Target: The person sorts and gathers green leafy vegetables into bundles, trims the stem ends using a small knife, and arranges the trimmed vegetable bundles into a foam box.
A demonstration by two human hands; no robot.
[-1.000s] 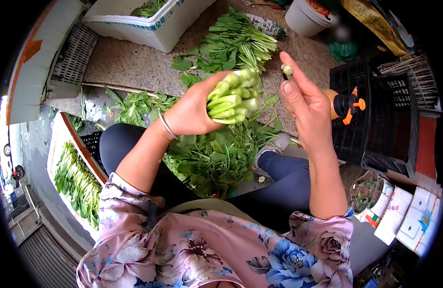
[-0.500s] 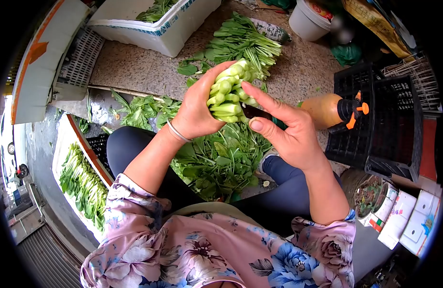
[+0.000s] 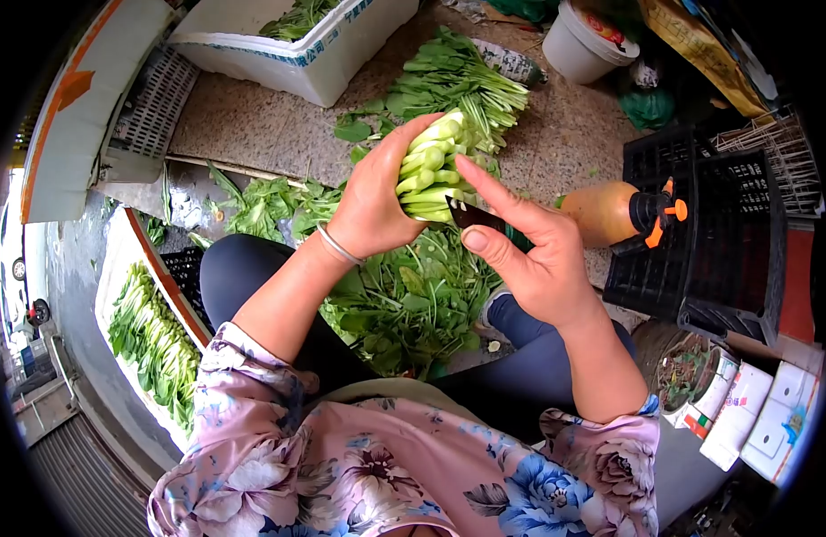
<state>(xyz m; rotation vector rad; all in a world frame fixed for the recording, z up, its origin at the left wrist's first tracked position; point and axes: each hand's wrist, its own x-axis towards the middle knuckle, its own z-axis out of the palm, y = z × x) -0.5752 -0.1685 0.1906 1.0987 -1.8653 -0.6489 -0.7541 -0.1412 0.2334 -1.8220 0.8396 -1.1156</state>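
Note:
My left hand (image 3: 370,199) is wrapped around a bunch of leafy greens (image 3: 428,172), its pale cut stem ends facing me. Closed on a small knife (image 3: 472,216), my right hand (image 3: 543,259) is just to the right of the bunch. The knife's dark blade lies against the lower stem ends; a bit of green, apparently the handle, shows behind my fingers. Beyond the bunch, more greens (image 3: 462,85) rest on the stone slab (image 3: 252,125). Below my hands, a heap of loose leaves (image 3: 408,300) covers the ground between my legs.
A white foam box (image 3: 319,67) holding greens stands on the slab. To the right are an orange spray bottle (image 3: 601,213), black crates (image 3: 731,255) and a white bucket (image 3: 581,46). Rows of greens (image 3: 153,345) fill a white container at left.
The knife blade has come into view against the stem ends, where my right fingers mostly hid it before. My left hand has shifted slightly right with the bunch.

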